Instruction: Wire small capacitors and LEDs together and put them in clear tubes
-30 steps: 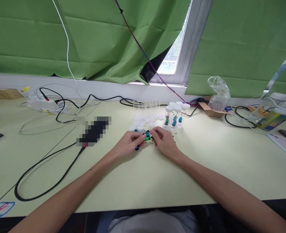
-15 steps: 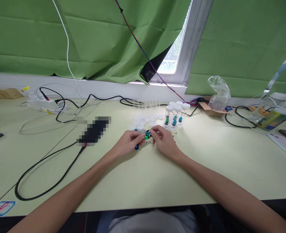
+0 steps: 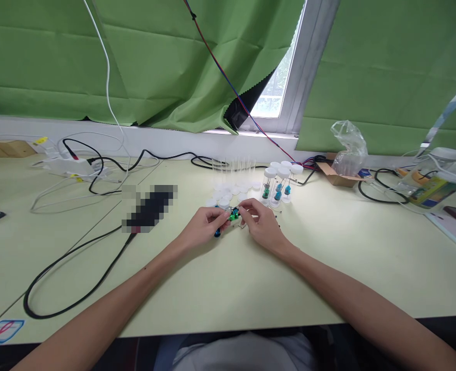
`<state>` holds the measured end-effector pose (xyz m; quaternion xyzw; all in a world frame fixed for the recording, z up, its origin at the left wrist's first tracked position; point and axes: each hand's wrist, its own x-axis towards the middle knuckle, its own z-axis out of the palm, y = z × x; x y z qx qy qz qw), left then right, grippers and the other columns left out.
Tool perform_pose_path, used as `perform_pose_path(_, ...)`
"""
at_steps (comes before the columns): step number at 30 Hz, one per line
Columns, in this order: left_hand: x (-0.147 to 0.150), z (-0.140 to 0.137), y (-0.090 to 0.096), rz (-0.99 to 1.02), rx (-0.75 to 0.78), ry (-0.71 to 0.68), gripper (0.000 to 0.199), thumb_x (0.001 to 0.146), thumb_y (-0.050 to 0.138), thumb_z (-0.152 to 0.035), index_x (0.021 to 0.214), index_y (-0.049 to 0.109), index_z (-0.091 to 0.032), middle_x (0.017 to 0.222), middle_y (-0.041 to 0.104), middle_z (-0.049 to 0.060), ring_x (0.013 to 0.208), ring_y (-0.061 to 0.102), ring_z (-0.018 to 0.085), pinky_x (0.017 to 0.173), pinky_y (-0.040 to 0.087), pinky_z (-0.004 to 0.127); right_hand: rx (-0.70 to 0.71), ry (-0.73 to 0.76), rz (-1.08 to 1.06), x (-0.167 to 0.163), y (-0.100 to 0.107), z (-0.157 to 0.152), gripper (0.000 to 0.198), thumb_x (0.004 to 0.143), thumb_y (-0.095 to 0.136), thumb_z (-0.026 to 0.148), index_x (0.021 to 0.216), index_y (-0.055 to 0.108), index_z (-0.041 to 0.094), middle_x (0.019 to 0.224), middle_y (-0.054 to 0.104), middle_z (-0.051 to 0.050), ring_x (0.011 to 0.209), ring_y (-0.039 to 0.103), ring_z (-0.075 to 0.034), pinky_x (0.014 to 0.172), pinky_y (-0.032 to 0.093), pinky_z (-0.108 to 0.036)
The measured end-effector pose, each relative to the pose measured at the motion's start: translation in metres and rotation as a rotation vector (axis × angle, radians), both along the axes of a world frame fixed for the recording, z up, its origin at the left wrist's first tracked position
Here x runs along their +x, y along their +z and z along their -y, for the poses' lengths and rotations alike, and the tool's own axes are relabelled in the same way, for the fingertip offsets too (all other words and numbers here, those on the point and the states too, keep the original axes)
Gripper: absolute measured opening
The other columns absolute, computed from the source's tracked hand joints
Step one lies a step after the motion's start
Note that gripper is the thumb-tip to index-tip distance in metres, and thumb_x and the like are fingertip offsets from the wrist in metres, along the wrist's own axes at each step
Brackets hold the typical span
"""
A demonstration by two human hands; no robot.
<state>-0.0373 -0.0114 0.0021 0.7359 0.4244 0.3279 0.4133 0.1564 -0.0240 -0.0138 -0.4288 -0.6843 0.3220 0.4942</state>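
My left hand (image 3: 204, 226) is closed in a pinch around a small green and blue piece (image 3: 234, 214) with some metallic bits on it. From the other side, the fingertips of my right hand (image 3: 262, 225) pinch the same piece at its right end. A dark blue rounded part (image 3: 217, 233) shows below my left fingers; whether it joins the piece is hidden. Under my right fingers there is a thin metal bit (image 3: 242, 225), too small to name. Just behind the hands stand white-capped clear tubes (image 3: 270, 186), several with green or blue pieces inside.
Clear open tubes (image 3: 233, 172) and white caps (image 3: 222, 195) stand behind my hands. A black cable (image 3: 108, 278) loops across the left of the table (image 3: 228, 293). A cardboard box (image 3: 338, 178) with a plastic bag, a bottle (image 3: 416, 172) and phones (image 3: 454, 229) lie right.
Both hands keep their hold on the small piece. It has tilted slightly and shifted a touch upward between the fingers; everything else has stayed put.
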Motion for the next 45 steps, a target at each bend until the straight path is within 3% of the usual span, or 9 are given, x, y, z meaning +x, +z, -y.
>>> perform_pose_path(28, 0.0009, 0.0032, 0.0019, -0.024, 0.011, 0.026, 0.049, 0.094, 0.05, -0.057, 0.07, 0.061, -0.016, 0.067, 0.056, 0.001, 0.063, 0.045, 0.013, 0.059, 0.031, 0.028, 0.01, -0.005, -0.008, -0.0014, -0.0008, -0.0002, 0.025, 0.095, 0.053, 0.043, 0.1, 0.061, 0.021, 0.095, 0.068, -0.006, 0.074, 0.062, -0.017, 0.06, 0.052, -0.029)
perform_pose_path(39, 0.0012, 0.005, 0.0036, -0.07, -0.003, 0.009, 0.048, 0.094, 0.05, -0.056, 0.07, 0.061, -0.015, 0.069, 0.056, 0.002, 0.062, 0.042, 0.013, 0.057, 0.027, 0.029, 0.009, -0.026, 0.05, 0.0005, -0.0002, -0.002, 0.031, 0.097, 0.049, 0.044, 0.083, 0.063, 0.02, 0.071, 0.064, -0.002, 0.068, 0.059, -0.016, 0.062, 0.048, -0.028)
perform_pose_path(45, 0.0016, 0.0055, 0.0053, -0.083, 0.005, 0.026, 0.047, 0.095, 0.049, -0.055, 0.071, 0.06, -0.016, 0.068, 0.055, 0.001, 0.062, 0.04, 0.012, 0.057, 0.027, 0.028, 0.021, -0.01, 0.017, 0.0014, -0.0007, -0.001, 0.026, 0.095, 0.052, 0.043, 0.093, 0.064, 0.019, 0.091, 0.069, -0.005, 0.075, 0.061, -0.017, 0.06, 0.049, -0.027)
